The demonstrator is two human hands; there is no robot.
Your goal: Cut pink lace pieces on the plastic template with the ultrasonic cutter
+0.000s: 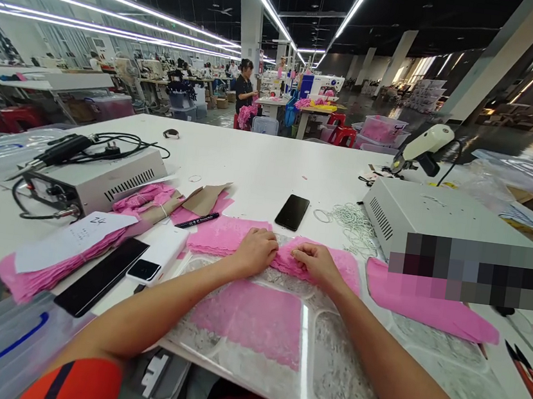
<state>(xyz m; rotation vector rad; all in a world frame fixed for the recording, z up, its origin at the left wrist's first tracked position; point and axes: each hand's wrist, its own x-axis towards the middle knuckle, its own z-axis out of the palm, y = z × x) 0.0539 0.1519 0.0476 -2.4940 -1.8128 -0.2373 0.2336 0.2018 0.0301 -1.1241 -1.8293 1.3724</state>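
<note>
Two stacks of pink fabric with scalloped edges lie in front of me, a left one [216,235] and a right one [345,269]. My left hand [256,251] rests at the right end of the left stack, its fingers curled down and pressed together on the fabric. Thumb and forefinger of my right hand [317,264] pinch pink fabric on the right stack; the palm faces inward. A single flat pink piece [265,322] is spread between my forearms over the clear, grey-patterned sheet [343,364].
A black phone [293,212] and pale rubber bands [353,226] lie beyond my hands. Grey metal boxes stand left [104,173] and right [430,213]. Another pink stack [428,303] is at right, near orange-handled snips [530,381]. A marker [198,220] lies left. A person [245,90] stands beyond the table.
</note>
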